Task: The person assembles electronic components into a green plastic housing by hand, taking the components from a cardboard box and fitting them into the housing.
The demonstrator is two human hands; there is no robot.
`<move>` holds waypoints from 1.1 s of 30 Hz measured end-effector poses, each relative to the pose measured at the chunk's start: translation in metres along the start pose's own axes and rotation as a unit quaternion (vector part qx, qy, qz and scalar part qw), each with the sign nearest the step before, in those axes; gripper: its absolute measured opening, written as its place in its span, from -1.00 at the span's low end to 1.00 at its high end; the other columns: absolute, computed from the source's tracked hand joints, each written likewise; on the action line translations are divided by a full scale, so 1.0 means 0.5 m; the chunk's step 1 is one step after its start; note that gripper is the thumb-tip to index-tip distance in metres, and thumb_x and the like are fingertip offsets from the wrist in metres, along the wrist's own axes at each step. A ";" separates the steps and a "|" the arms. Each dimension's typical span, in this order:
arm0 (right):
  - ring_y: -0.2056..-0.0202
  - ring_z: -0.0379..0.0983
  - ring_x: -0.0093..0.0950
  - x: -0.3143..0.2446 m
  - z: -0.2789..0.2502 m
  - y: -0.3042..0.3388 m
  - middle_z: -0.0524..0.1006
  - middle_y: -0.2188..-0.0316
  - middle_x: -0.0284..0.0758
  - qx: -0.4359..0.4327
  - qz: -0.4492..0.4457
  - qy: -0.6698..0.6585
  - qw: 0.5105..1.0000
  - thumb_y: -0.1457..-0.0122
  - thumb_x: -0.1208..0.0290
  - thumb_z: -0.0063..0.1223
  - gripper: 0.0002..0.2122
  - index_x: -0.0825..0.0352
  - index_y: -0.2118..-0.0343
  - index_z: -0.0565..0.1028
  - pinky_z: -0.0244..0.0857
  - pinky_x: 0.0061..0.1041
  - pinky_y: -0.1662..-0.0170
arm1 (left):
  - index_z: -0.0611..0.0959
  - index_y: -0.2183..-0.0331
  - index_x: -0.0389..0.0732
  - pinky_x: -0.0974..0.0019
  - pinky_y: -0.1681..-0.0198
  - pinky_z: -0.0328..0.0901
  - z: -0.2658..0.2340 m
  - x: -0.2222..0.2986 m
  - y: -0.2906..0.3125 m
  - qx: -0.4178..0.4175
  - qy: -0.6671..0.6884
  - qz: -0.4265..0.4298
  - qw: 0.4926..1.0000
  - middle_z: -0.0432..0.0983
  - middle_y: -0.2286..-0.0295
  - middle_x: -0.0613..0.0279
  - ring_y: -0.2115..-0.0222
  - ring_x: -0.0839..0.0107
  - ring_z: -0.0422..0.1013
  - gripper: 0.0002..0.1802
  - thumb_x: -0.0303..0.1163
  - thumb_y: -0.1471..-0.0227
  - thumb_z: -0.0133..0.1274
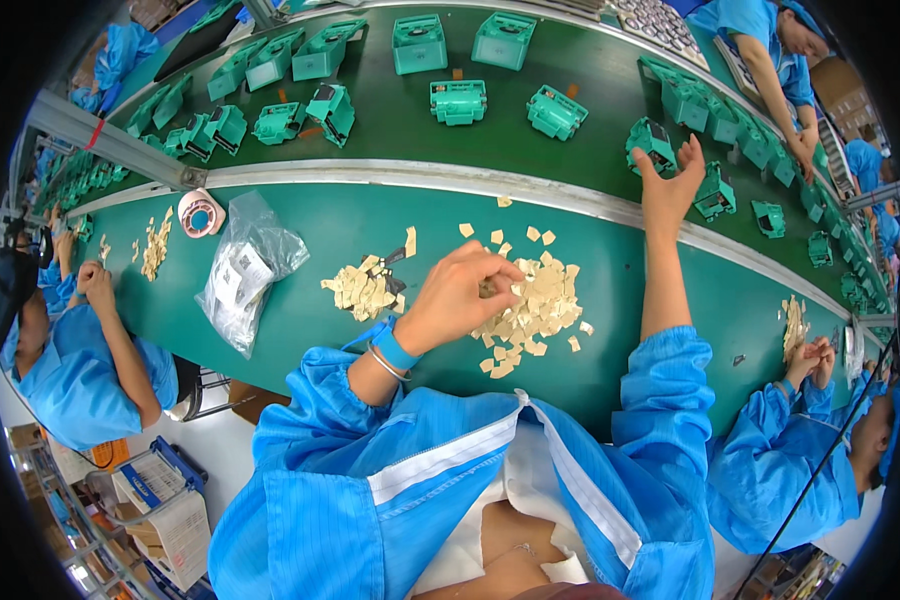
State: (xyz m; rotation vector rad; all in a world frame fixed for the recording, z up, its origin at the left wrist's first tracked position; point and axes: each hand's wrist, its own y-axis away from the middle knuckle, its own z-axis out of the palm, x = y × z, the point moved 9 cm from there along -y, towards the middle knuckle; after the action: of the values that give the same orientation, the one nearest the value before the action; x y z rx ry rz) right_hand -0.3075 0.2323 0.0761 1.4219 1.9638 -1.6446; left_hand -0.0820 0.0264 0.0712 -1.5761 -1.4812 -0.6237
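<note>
My left hand [462,290], with a blue band and a bracelet at the wrist, is over the left side of a pile of small beige pieces [545,300]. Its thumb and fingers are pinched together; what they hold, if anything, blends into the pile. Reaching over the metal rail, my right hand [673,188] has its thumb and fingers spread apart. Its thumb tip is at the near side of a green plastic housing [650,140] on the dark green belt, and nothing shows between the fingers. Another green housing [714,192] lies just right of this hand.
Rows of green housings [458,102] stand along the belt [390,120]. Left on the bench are a smaller beige pile [363,288] with dark strips, a clear plastic bag [250,270] and a tape roll [201,214]. Co-workers sit on both sides; another person [770,70] leans in at far right.
</note>
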 end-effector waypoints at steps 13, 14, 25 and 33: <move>0.19 0.37 -0.34 -0.196 -0.008 0.186 0.30 0.05 0.00 -0.259 0.220 -0.580 0.740 0.19 0.62 0.17 -0.21 0.16 -0.16 0.02 0.34 -0.37 0.17 | 0.58 0.32 -0.26 0.40 0.27 0.22 -0.023 -0.011 0.015 0.051 0.194 0.007 0.980 0.45 0.38 0.23 0.34 0.48 0.31 -0.77 -0.44 0.13 0.17; 0.15 0.35 -0.30 -0.214 -0.012 0.201 0.29 0.05 0.02 -0.262 0.219 -0.628 0.699 0.20 0.65 0.15 -0.23 0.13 -0.13 0.05 0.34 -0.36 0.12 | 0.55 0.25 -0.28 0.40 0.23 0.21 -0.025 -0.009 0.010 0.055 0.242 0.020 0.968 0.44 0.30 0.21 0.32 0.48 0.32 -0.68 -0.43 0.13 0.18; 0.04 0.28 -0.27 -0.238 0.000 0.269 0.29 0.06 0.02 -0.344 0.229 -0.620 0.667 0.20 0.67 0.17 -0.38 0.13 0.06 0.12 0.26 -0.33 0.01 | 0.46 0.09 -0.25 0.39 0.20 0.27 -0.017 0.022 0.020 0.034 0.269 0.060 0.961 0.45 0.27 0.22 0.27 0.46 0.37 -0.37 -0.32 0.24 0.31; -0.05 0.24 -0.23 -0.228 0.008 0.252 0.22 -0.08 -0.09 -0.318 0.183 -0.578 0.729 0.24 0.60 0.31 -0.12 0.20 -0.18 0.02 0.19 -0.27 -0.05 | 0.48 0.21 -0.32 0.49 0.32 0.34 0.003 -0.076 0.023 0.125 0.534 -0.169 0.819 0.51 0.38 0.24 0.41 0.60 0.42 -0.72 -0.42 -0.02 0.07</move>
State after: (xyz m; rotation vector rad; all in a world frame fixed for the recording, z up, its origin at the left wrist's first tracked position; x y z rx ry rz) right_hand -0.1548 0.1579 0.0713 0.2594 1.1378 -1.0049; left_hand -0.0779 0.0084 0.0362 -0.5119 -0.8763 -1.2017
